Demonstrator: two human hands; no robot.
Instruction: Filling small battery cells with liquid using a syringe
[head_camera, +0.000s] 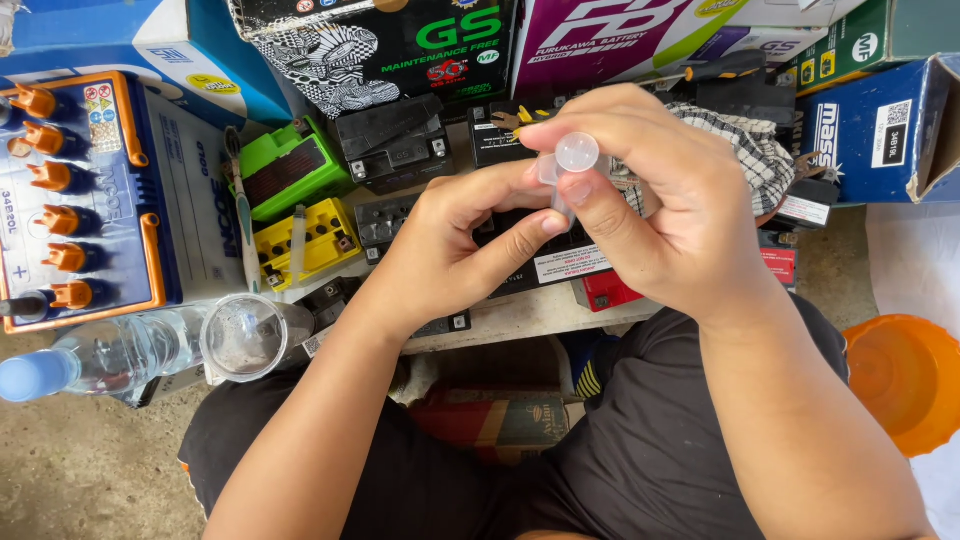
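At the far left stands a large blue and white battery with a row of orange caps along its top. Below it, a clear plastic bottle with a blue cap lies on its side, and just beside its right end stands a clear plastic cup, seen from above. Further right, on the low bench, there are a small green battery and a small yellow battery, and a toothbrush lies next to them. Behind these, several black batteries sit close together in front of printed cardboard boxes. In the middle of the view the two hands meet above the bench. The left hand comes from below, and its thumb and fingertips press on the lower part of a small clear plastic tube. The right hand closes around the same tube from the right side, with the index finger and thumb pinching it near its round top end, which faces the camera. So both hands are together and clamped on the tube. A checked cloth lies behind the right hand, and at the far right an orange bowl stands on the floor.
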